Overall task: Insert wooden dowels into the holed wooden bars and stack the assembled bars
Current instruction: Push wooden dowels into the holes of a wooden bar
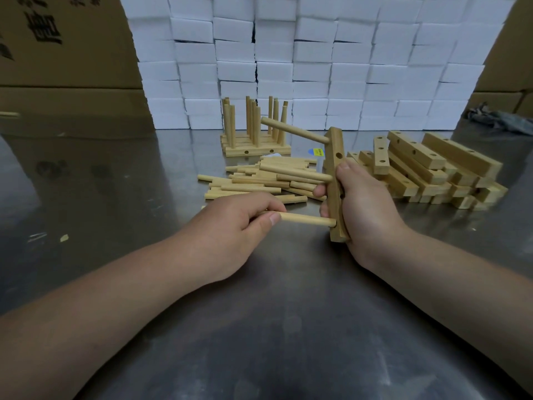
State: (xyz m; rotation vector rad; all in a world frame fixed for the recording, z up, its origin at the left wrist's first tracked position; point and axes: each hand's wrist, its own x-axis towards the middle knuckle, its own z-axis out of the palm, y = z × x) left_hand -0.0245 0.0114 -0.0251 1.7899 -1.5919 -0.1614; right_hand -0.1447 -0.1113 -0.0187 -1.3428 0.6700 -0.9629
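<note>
**Two forearms over a steel table, pressing a dowel into a wooden bar**

Both bare forearms reach in from the bottom edge across a dull metal table (288, 327). The left hand (236, 217) pinches a wooden dowel (305, 219) between thumb and curled fingers, holding it level. Its far tip meets the lowest hole of a holed bar (336, 180). The right hand (366, 209) grips that bar upright just above the table, thumb on the near edge and fingers wrapped round the far side. Two more dowels stick out of the bar to the left, one at the top and one at mid-height. An open hole shows between them.

Behind the hands lies a loose heap of dowels (259, 183). To the right is a pile of empty bars (427, 171). Further back stands the stack of assembled bars (253, 142), their dowels pointing up. A wall of white boxes (288, 53) closes the background, with a cardboard carton (57, 39) at the left.

The pieces look like light, stiff, bare wood, dry rather than slippery and unlikely to bend. The fit is probably snug, so the dowel wants a straight push along its own length. It is best held near the back end. The bar is best held round its middle, fingers clear of the open holes, braced against the push.
</note>
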